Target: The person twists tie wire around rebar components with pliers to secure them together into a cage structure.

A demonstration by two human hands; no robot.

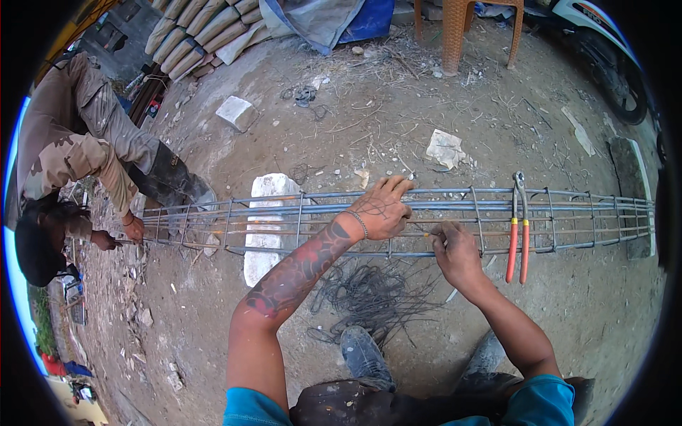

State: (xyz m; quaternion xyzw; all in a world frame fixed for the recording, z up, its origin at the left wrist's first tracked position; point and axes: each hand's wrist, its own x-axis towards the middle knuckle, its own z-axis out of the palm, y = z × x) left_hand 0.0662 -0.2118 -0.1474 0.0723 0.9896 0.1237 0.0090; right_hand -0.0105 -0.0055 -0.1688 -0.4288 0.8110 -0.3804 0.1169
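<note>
Strewn brown ground [398, 106] spreads under everything I see from my distance, with stacked sacks [206, 32], a blue-and-grey tarpaulin [320, 18] and a brown plastic chair [452, 42] along its far side; lettering shows on the white panel of a motorbike [607, 60] at the upper right, and small pale lettering on a co-worker's dark boot [167, 177].

Long and narrow, the rebar cage [440, 204] lies across my view, passing over a white block [273, 186] on the left and reaching a pale-edged slab [634, 167] on the right; the co-worker bends at its left end, a hand [133, 227] at the bars. I see the person's left hand [383, 209] laid over the upper bars, fingers bent, though I cannot tell how firmly they close; the right hand [456, 254] is curled at the lower bars, thumb and forefinger close together, and I cannot tell what they pinch.

Red-handled pliers [513, 238] hang over the cage right of that hand; ground stretches from the upper bars to the chair, while tangled wire [373, 298] and the person's boots [366, 355] take up the near side.
</note>
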